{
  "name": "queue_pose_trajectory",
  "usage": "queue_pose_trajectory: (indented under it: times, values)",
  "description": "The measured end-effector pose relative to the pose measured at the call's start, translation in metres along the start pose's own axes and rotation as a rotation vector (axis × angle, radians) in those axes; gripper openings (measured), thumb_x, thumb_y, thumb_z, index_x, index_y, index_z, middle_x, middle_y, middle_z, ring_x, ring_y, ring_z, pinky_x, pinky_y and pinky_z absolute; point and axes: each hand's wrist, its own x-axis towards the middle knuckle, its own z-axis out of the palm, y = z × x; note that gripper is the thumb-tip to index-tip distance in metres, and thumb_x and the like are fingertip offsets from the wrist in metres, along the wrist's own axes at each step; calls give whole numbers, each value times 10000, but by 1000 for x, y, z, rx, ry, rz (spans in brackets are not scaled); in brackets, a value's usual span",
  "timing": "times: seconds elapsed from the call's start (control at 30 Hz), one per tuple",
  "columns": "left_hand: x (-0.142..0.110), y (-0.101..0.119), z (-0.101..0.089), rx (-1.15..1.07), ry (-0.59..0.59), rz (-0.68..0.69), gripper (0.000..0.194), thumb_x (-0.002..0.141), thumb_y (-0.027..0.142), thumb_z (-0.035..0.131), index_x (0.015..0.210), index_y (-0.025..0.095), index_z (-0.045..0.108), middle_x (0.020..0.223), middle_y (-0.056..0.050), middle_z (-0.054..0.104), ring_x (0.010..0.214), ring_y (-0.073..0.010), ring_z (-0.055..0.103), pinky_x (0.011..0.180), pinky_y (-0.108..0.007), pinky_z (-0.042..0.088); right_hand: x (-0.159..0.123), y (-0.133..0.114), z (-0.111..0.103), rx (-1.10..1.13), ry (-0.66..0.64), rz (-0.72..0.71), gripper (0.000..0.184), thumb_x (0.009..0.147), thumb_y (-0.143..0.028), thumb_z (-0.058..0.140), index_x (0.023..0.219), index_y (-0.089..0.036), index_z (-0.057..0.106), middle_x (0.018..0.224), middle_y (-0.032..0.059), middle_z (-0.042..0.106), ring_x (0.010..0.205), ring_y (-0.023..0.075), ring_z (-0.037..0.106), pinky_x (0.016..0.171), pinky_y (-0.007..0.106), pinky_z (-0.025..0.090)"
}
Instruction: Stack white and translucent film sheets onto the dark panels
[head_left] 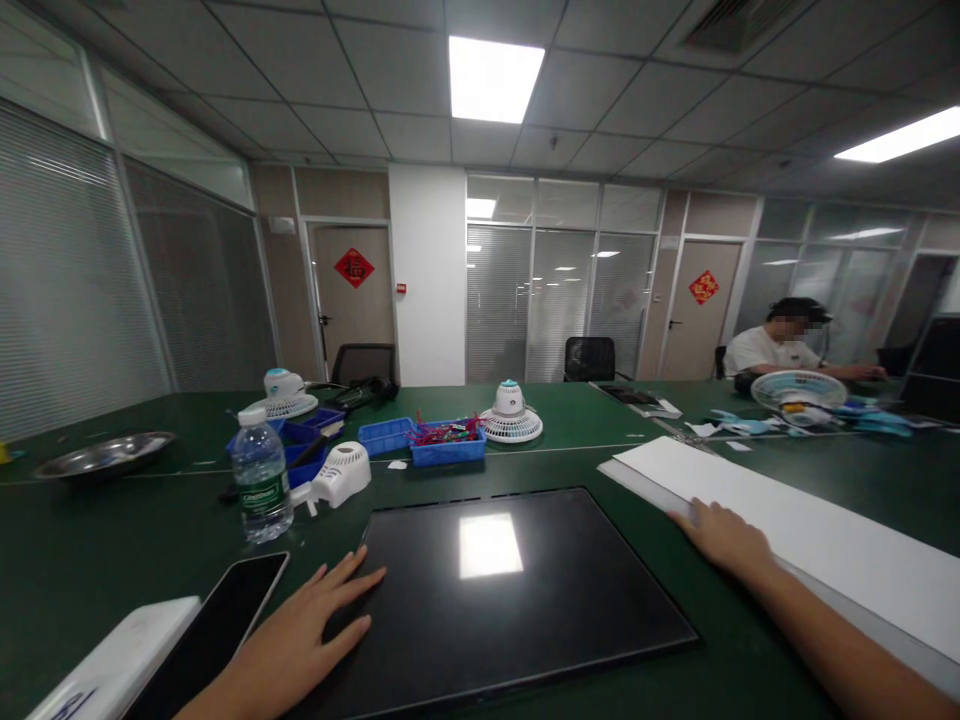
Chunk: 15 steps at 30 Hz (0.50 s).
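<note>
A large black glossy panel [510, 590] lies flat on the green table [90, 540] in front of me. My left hand [300, 630] rests open at the panel's left edge, its fingertips lying on the black surface. A black phone [217, 620] lies just left of that hand. My right hand [724, 535] lies on the near edge of a long white board [825, 530] to the right of the panel. Its fingers curl over that edge, and I cannot see whether they grip it.
A water bottle [261, 478], a white fan part [341, 475], blue trays [420, 440] with small coloured parts and two small fans [511, 415] stand behind the panel. A metal dish [101, 455] sits far left. Another person [784, 345] sits at the far right with another fan [799, 392].
</note>
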Motion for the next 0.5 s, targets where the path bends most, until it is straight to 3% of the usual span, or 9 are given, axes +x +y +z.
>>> queue_pose_trajectory:
  times: [0.13, 0.3, 0.5]
  values:
    - [-3, -5, 8, -17, -7, -80, 571, 959, 616, 409, 1488, 401, 410, 1647, -7, 191, 1483, -362, 201, 1184, -595, 251, -1, -7, -4, -60, -4, -90, 475, 993, -471, 392, 1276, -144, 587, 1181, 168, 645, 1090, 288, 618, 906, 479, 478]
    - [-4, -5, 11, -27, 37, -63, 541, 967, 589, 418, 1473, 400, 441, 1636, -9, 237, 1469, -362, 260, 1172, -582, 287, -8, -23, -18, -123, -7, -166, 369, 954, -481, 558, 1094, -148, 631, 1025, 57, 656, 933, 175, 625, 874, 396, 509]
    - [-3, -3, 7, -32, 65, -52, 550, 973, 599, 393, 1477, 383, 441, 1627, -27, 266, 1451, -381, 277, 1148, -606, 320, -30, -39, -39, -139, 100, -222, 248, 975, -256, 405, 963, -146, 626, 895, 126, 679, 831, 255, 660, 680, 355, 442]
